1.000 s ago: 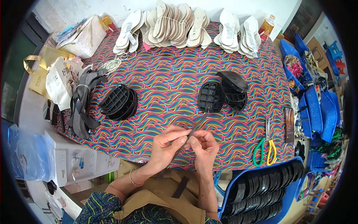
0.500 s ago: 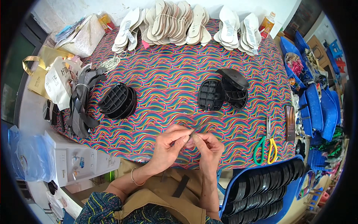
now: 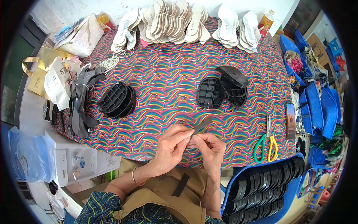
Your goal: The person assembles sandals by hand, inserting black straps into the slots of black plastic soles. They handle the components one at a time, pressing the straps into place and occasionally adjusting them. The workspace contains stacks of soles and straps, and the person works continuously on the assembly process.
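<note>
At lower centre, your left hand and right hand pinch one dark strip closed, seemingly mid-work; the banded strips, frame left, lie unused.

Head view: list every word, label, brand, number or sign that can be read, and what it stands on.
I copy out no wording; print stands here:
White paper bag: large dark characters.
Shiny gold bag: too small to read.
White plastic water dispenser: marking too small to read.
White tags on pale sole-shaped bundles: too small to read.
Orange-labelled plastic bottle: too blurred to read.
Dark flat strip, held: none visible.
</note>
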Available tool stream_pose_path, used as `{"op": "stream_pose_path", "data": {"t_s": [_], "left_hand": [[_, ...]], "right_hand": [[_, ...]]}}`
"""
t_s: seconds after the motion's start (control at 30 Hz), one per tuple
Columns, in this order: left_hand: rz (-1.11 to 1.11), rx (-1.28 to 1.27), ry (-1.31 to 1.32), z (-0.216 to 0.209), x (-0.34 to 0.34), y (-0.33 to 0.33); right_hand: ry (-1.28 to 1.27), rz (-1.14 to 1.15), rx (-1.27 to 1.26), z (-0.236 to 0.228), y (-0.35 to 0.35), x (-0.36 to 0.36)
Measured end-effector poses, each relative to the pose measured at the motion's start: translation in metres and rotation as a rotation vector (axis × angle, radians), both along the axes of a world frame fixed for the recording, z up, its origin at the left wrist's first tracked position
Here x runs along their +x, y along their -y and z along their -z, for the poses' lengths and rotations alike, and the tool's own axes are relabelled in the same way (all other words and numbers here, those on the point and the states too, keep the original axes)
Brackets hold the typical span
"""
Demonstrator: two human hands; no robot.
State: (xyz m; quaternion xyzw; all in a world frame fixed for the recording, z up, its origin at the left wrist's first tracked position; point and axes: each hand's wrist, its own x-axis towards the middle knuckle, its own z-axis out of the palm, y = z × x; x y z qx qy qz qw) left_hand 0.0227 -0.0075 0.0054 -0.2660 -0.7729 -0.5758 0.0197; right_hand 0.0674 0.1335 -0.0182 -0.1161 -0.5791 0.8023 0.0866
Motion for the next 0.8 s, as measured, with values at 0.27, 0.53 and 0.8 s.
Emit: {"op": "stream_pose_path", "data": {"t_s": [0.27, 0.53, 0.8], "left_hand": [[-0.020, -0.063, -0.035, 0.004, 0.002, -0.002], [-0.031, -0.109, -0.092, 0.011, 0.000, -0.004], [-0.024, -0.074, -0.037, 0.011, 0.001, -0.003]], "right_hand": [[0.015, -0.030, 0.025, 0.001, 0.001, 0.001], [0.053, 0.037, 0.042, 0.013, 0.008, 0.000], [0.026, -0.051, -0.081, 0.015, -0.002, -0.003]]}}
